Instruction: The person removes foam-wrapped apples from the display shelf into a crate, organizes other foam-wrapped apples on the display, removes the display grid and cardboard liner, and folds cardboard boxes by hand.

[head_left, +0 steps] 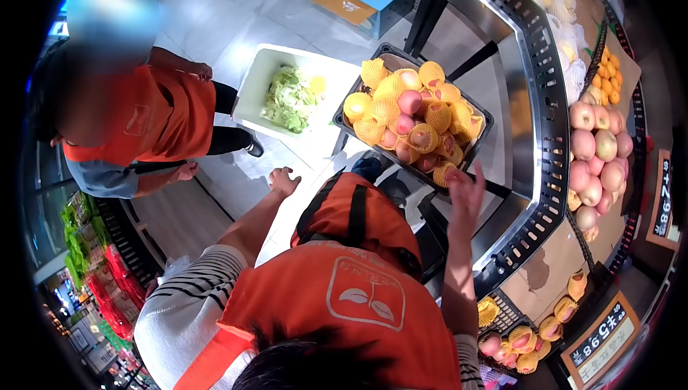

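My left hand [285,181] hangs in the air over the floor, below a white bin; its fingers are apart and nothing is in it. My right hand [467,191] is raised beside the lower right corner of a black crate [387,50], fingers spread, holding nothing. Apples in yellow foam nets [387,110] fill the crate, with a few bare red apples [410,102] among them. The white bin [247,90] left of the crate contains leafy green scraps [290,100] and something yellow.
A person in an orange apron [154,114] stands at the left. Metal-edged display shelving [534,125] curves along the right, bearing apples [595,150] and price signs [598,340]. An open blue carton [383,6] lies at the top. Packaged greens [75,236] are at lower left.
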Demonstrator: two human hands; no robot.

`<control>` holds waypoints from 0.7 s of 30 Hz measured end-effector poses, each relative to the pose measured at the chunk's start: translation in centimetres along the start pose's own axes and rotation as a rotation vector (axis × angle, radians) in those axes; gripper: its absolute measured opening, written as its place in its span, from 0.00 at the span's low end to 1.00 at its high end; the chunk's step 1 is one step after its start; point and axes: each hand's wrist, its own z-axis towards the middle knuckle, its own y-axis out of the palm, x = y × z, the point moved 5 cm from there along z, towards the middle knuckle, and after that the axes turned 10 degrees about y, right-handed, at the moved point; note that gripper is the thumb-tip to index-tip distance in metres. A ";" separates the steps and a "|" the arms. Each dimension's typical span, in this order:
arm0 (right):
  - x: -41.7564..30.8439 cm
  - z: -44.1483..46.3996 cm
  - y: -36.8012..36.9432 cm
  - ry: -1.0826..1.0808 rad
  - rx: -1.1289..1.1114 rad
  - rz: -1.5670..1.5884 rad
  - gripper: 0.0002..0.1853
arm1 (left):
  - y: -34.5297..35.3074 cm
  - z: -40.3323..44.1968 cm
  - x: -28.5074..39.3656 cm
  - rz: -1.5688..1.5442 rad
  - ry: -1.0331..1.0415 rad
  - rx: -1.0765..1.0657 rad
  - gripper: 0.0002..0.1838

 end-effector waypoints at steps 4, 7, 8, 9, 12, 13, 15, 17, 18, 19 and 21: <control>-1.8 -6.4 -7.4 -0.027 0.330 -0.047 0.30 | -1.2 -0.7 0.8 0.029 -0.054 -0.004 0.31; -6.1 -11.7 -12.2 -0.185 0.590 -0.078 0.32 | -0.4 2.7 -0.8 0.200 0.288 0.274 0.28; -8.0 -13.9 -14.0 -0.242 0.717 -0.179 0.32 | -0.3 3.6 0.0 0.252 0.418 0.512 0.26; -9.6 -16.5 -16.1 -0.285 0.854 -0.290 0.33 | -2.4 3.1 3.4 0.182 0.556 0.529 0.24; -11.6 -23.7 -21.9 -0.350 1.166 -0.375 0.24 | -6.4 2.8 13.9 -0.148 0.868 0.623 0.19; -11.0 -26.1 -23.7 -0.335 1.209 -0.405 0.19 | -8.3 0.2 19.3 -0.078 0.957 0.672 0.18; -9.1 -29.1 -25.6 0.068 1.241 -0.492 0.12 | -10.9 -6.1 29.0 -0.152 1.184 0.693 0.18; -5.5 -30.2 -26.2 0.386 1.072 -0.623 0.15 | -11.9 -10.5 36.0 -0.219 1.391 0.614 0.17; -4.5 -30.0 -25.7 0.413 1.016 -0.840 0.18 | -11.8 -12.1 38.6 -0.267 1.467 0.573 0.17; -3.4 -29.4 -25.2 0.438 0.947 -1.054 0.21 | -11.4 -13.7 40.9 -0.314 1.540 0.536 0.16; -1.2 -28.9 -25.5 0.508 1.025 -1.215 0.24 | -9.8 -16.6 44.8 -0.388 1.633 0.400 0.15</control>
